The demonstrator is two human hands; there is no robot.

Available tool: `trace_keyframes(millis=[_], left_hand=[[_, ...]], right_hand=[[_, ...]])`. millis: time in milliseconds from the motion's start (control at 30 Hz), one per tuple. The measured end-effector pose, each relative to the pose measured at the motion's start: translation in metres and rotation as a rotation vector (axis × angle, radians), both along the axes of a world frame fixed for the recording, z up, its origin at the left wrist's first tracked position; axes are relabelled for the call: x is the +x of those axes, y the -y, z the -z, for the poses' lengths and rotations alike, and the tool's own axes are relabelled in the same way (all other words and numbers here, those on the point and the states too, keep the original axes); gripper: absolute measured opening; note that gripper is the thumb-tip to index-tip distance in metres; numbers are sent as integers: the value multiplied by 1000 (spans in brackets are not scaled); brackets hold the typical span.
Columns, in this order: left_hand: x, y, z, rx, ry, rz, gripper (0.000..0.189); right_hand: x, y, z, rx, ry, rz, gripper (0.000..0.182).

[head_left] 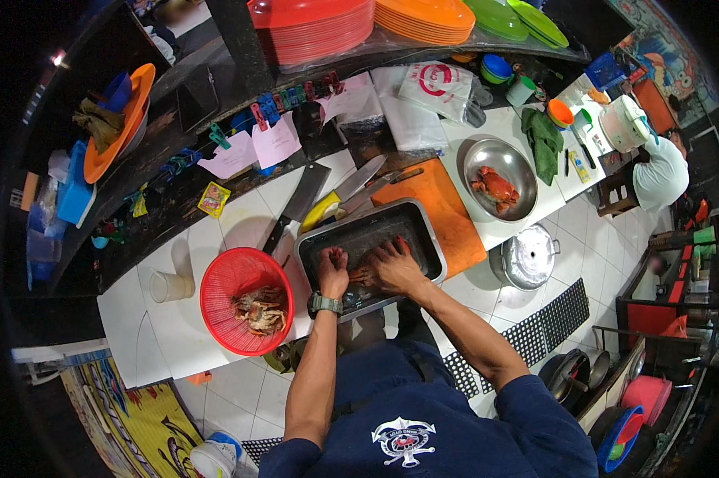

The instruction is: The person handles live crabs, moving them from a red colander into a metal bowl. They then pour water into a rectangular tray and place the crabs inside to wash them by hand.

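Observation:
Both my hands are over a dark rectangular metal pan [389, 224] on the white tiled counter. My right hand [390, 267] is palm down in the pan, over what looks like a cooked crab [359, 275]; orange legs show at its left and a red bit by its fingertips. The palm hides most of it. My left hand [334, 272], a watch on its wrist, is raised at the pan's left with fingers curled; whether they hold anything is unclear. Left of the pan, a red plastic colander [219, 299] contains brownish crab pieces [261, 310]. A steel bowl [518, 173] at right holds an orange-red crab [496, 188].
Behind the pan lie a cleaver [305, 194], a yellow-handled knife [359, 179] and an orange cutting board [467, 245], partly under the pan. A plastic cup [171, 285] stands at left. A lidded pot [524, 257] is below the counter's right edge. Another person [661, 173] bends at far right.

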State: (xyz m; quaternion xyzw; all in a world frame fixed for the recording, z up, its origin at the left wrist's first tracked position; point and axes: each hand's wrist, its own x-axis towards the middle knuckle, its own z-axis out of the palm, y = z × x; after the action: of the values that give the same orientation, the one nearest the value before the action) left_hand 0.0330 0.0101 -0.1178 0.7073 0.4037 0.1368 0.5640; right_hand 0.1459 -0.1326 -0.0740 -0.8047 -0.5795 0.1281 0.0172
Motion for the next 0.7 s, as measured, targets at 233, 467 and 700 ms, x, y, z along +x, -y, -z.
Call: trace_keyframes(millis=[233, 467, 700], left_hand=[[-4, 0, 14, 1, 91, -19, 18], [-7, 0, 38, -29, 122, -25, 17], [-1, 1, 3, -83, 82, -18, 18]], right_hand=[[-5, -2, 3, 144, -50, -95, 39], [-3, -6, 8, 128, -15, -86, 36], [-6, -3, 11, 171, 103, -27, 41]])
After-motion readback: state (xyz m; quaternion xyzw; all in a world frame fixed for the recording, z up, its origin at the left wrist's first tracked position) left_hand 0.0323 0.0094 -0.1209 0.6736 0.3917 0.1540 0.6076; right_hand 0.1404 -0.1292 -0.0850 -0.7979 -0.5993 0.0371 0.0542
